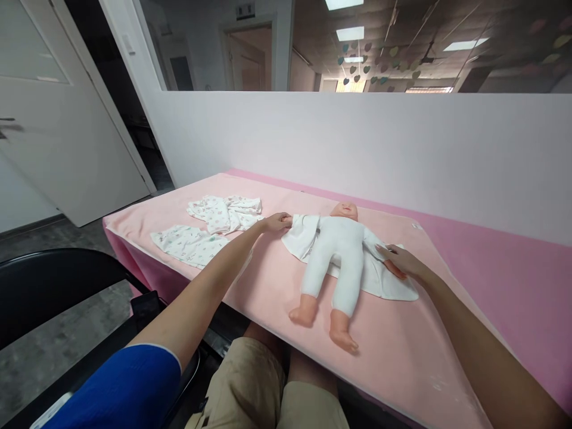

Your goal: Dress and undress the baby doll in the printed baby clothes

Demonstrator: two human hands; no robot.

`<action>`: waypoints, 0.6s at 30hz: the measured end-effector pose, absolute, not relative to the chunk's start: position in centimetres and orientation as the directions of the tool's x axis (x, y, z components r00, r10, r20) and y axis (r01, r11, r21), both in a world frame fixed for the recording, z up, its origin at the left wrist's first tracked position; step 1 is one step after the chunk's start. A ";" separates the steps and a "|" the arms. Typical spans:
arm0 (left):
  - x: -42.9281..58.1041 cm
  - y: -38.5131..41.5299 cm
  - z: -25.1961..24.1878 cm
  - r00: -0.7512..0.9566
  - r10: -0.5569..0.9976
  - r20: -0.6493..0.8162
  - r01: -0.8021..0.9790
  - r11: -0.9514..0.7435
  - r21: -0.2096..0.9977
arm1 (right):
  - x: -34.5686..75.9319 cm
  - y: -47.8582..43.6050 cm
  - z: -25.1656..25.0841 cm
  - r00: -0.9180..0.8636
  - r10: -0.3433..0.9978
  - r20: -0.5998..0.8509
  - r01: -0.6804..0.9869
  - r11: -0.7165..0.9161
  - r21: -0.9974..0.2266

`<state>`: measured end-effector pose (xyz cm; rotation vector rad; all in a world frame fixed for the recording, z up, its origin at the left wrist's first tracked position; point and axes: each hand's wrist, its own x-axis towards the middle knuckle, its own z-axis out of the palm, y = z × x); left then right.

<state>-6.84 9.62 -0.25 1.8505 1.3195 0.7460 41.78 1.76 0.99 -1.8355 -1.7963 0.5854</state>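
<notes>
A baby doll [339,238] with a white body lies on its back, head away from me and bare feet towards me. A white garment [388,277] is spread beneath it, with sleeves over both of its arms. On the left, my left hand [277,223] has its fingers closed at the end of one sleeve [304,229]; whether the doll's hand is inside the grip is hidden. My right hand [402,260] pinches the cuff of the other sleeve, beside the doll's forearm [395,270], which sticks out of it.
Two patterned baby garments, a top [226,211] and another piece [190,244], lie at the left of the pink-covered table [268,286]. A black chair [58,286] with a phone [145,307] stands at left. Behind the table rises a white wall [357,143] with a window.
</notes>
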 end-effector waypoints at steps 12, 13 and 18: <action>-4.5 6.7 1.2 0.099 0.994 0.054 0.662 -0.106 0.742 | 42.5 -1.9 -2.6 0.063 0.978 0.197 0.649 0.110 -0.753; -4.0 5.7 1.3 0.025 0.994 0.109 0.675 -0.097 0.731 | 42.4 -1.9 -2.5 0.066 0.978 0.197 0.636 0.111 -0.764; 1.9 -5.1 4.1 -0.205 0.830 0.518 0.496 -0.368 0.786 | 42.3 -1.9 -2.4 0.061 0.975 0.215 0.614 0.133 -0.778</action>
